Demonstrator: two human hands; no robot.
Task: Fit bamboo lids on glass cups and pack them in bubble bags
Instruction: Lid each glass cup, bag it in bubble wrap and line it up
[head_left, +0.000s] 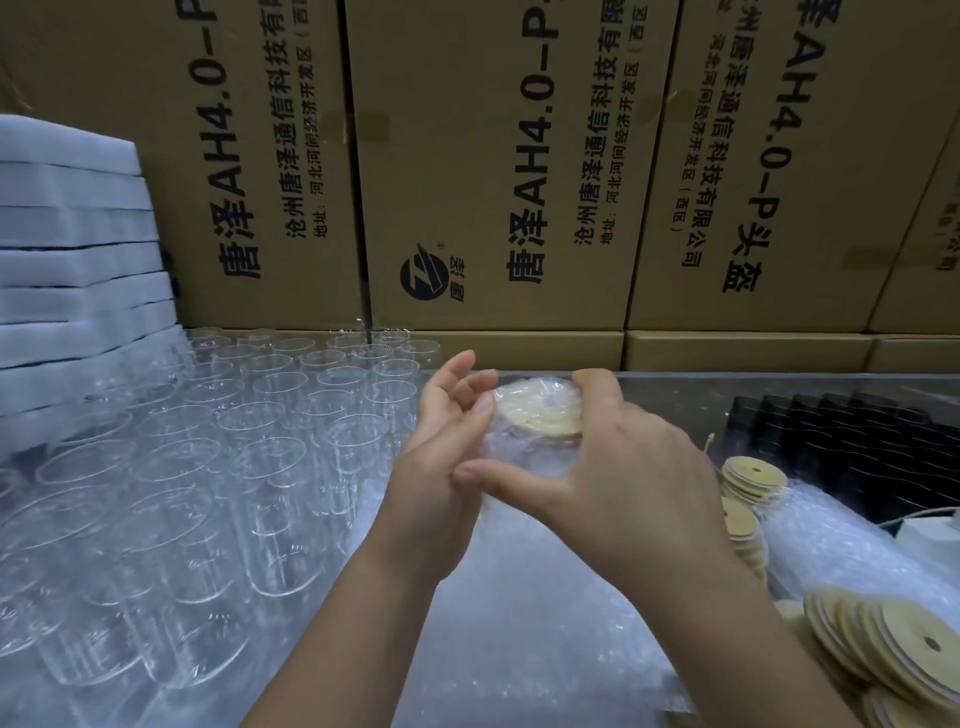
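A glass cup with a bamboo lid (540, 413) on it sits inside a clear bubble bag (524, 457), held up between both hands at the middle of the view. My right hand (618, 467) grips the bagged cup from the right, thumb across its front and fingers over the lid's far edge. My left hand (441, 457) supports it from the left, its fingers fairly straight against the bag. Most of the cup's body is hidden behind my hands.
Several rows of bare glass cups (218, 457) fill the left of the table. Loose bamboo lids (893, 649) lie at the right, beside bubble bags (831, 540). Black items (852, 441) sit further right. White foam sheets (72, 260) stack at the left; cardboard boxes (493, 156) wall the back.
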